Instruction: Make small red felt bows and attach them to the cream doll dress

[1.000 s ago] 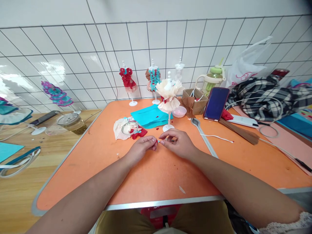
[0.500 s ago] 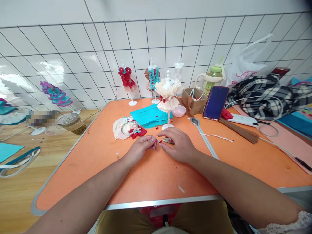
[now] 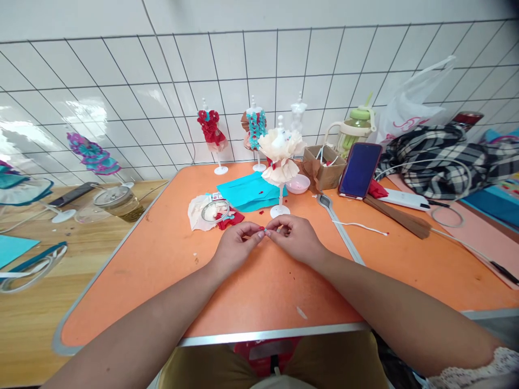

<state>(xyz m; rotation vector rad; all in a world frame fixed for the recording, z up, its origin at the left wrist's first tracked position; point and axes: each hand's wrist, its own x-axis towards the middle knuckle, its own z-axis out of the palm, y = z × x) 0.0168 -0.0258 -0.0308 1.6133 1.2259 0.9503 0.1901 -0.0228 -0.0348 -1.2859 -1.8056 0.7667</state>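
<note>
My left hand (image 3: 239,246) and my right hand (image 3: 295,237) meet over the orange table, fingertips almost touching. Between them they pinch a tiny red scrap (image 3: 261,228) with a bit of pale blue; its exact kind is too small to make out. Just beyond stands a small white mannequin (image 3: 279,165) in a cream ruffled paper dress. Teal paper sheets (image 3: 247,193) lie behind my hands. To the left, a round glass dish (image 3: 215,210) rests on cream paper (image 3: 197,213), with red paper scraps (image 3: 233,219) beside it.
Dressed mannequins in red (image 3: 211,129) and teal (image 3: 256,129) stand at the tiled wall. A pink bowl (image 3: 298,184), cardboard box (image 3: 324,170), phone (image 3: 359,170), grey strip (image 3: 340,229) and brown paper (image 3: 399,219) occupy the right. A jar (image 3: 117,202) stands on the wooden table at left.
My right hand has moved left to my left hand, and its fingers now close on the small red piece. The metal tool seen beneath the right hand is now hidden.
</note>
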